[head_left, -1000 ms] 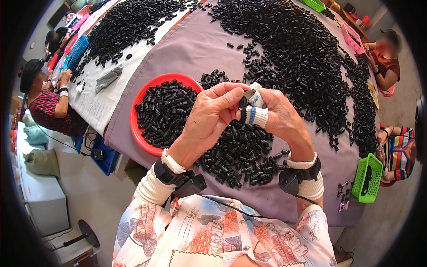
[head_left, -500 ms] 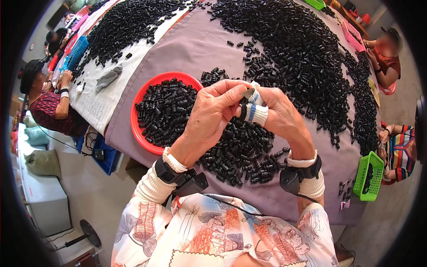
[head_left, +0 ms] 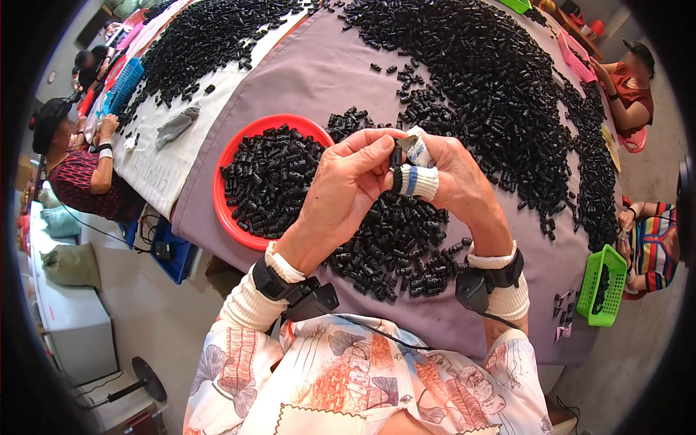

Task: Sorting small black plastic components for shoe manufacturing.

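Observation:
My left hand [head_left: 339,181] is closed, thumb and forefinger pinching a small black cylindrical plastic part [head_left: 396,156] upright. Close against it is my right hand [head_left: 464,174], with white, blue-striped knit sleeves [head_left: 418,181] over its fingers. A small grey metal blade [head_left: 408,141] is pinched in that hand, its tip at the upper end of the part. Beneath both hands lies a loose pile of similar black parts [head_left: 395,250]. To the left, a red round basin [head_left: 230,225] is filled with more of them.
A mauve cloth [head_left: 304,80] covers the table, with a large heap of black parts [head_left: 486,101] at its far side. A green basket [head_left: 613,272] stands at the right edge. A grey glove [head_left: 176,125] lies on the left table. Other people sit around the tables.
My right fingers have shifted slightly, and the black part between my hands shows more plainly. The blade stays near its top. At the far right, a person has leaned a little.

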`<state>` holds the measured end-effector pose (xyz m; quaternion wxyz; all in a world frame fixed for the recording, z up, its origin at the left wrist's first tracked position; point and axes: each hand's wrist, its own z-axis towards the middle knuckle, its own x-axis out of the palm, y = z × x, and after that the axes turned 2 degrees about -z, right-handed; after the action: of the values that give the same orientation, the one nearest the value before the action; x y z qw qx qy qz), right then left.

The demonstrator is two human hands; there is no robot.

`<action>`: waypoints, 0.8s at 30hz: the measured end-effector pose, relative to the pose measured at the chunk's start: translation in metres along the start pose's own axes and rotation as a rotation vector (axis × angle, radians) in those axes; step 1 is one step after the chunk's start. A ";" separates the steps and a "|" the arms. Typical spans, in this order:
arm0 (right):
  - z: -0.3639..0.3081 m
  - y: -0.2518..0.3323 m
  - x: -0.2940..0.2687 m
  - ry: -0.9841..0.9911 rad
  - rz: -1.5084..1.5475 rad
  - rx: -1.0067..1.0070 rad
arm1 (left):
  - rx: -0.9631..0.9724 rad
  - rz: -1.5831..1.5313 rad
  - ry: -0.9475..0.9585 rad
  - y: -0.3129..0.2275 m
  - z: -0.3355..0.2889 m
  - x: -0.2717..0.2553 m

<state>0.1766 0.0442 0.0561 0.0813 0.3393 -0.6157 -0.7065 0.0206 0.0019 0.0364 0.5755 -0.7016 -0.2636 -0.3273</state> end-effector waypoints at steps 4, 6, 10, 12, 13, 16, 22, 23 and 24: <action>0.000 -0.002 0.001 0.008 0.031 -0.021 | -0.012 -0.007 0.002 0.001 -0.001 0.000; -0.001 -0.002 0.001 0.008 0.003 0.019 | -0.011 -0.006 0.001 0.001 -0.001 0.000; -0.002 0.001 0.001 0.007 0.007 0.029 | -0.014 0.001 0.006 0.000 -0.001 -0.001; -0.002 0.002 0.000 0.028 0.012 0.032 | -0.009 0.010 0.009 0.001 -0.001 -0.003; -0.001 0.000 0.001 0.029 0.014 0.033 | -0.003 0.019 0.013 0.001 0.000 -0.004; -0.002 -0.004 0.002 -0.004 -0.015 -0.005 | -0.004 0.018 0.014 0.002 0.000 -0.003; -0.001 -0.008 0.003 0.010 -0.010 -0.037 | 0.020 0.034 0.012 0.003 0.000 -0.004; -0.001 -0.009 0.003 0.014 -0.009 -0.030 | 0.019 0.034 0.012 0.003 0.000 -0.004; -0.001 -0.009 0.003 0.017 -0.008 -0.023 | 0.025 0.048 0.012 0.004 0.001 -0.004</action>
<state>0.1780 0.0438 0.0469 0.0873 0.3469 -0.6054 -0.7110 0.0212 0.0019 0.0309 0.5934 -0.6984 -0.2475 -0.3144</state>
